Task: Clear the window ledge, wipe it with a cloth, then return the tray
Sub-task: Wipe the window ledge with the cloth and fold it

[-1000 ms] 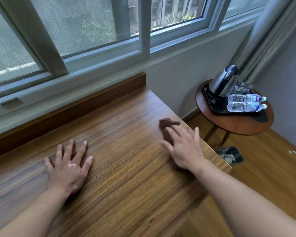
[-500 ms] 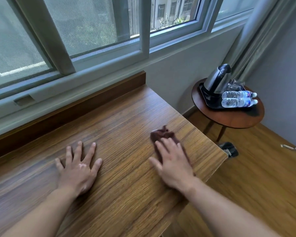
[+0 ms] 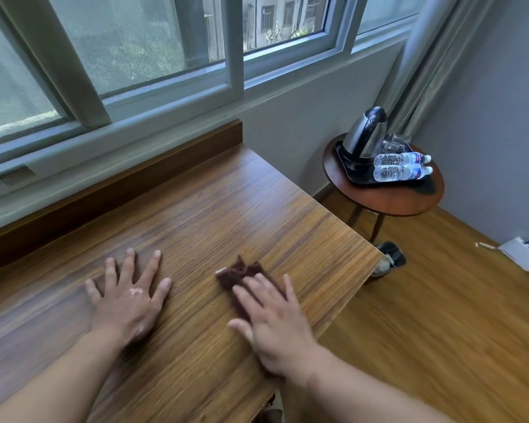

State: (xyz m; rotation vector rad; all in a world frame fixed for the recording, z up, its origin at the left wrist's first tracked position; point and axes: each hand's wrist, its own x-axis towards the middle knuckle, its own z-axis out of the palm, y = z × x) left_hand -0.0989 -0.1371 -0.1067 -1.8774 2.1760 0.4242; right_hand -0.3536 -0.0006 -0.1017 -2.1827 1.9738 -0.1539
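Observation:
The wide wooden window ledge [image 3: 214, 209] runs under the window. My right hand [image 3: 275, 328] lies flat with straight fingers on a dark brown cloth [image 3: 239, 273], pressing it onto the ledge near its right end; most of the cloth is hidden under the palm. My left hand [image 3: 129, 297] rests flat on the bare wood to the left, fingers spread. The black tray [image 3: 358, 175] stands on a round side table [image 3: 388, 203] at the right, carrying a steel kettle [image 3: 365, 135], two lying water bottles [image 3: 400, 166] and glasses behind.
The ledge ends at a corner [image 3: 379, 257] right of my right hand, with wooden floor below. A dark object [image 3: 390, 254] lies on the floor under the side table. A white box [image 3: 522, 253] sits by the wall. A curtain [image 3: 425, 56] hangs at the right.
My right hand has dragged the cloth back toward me and leftward along the ledge. My left hand stays flat in place; the view has shifted slightly.

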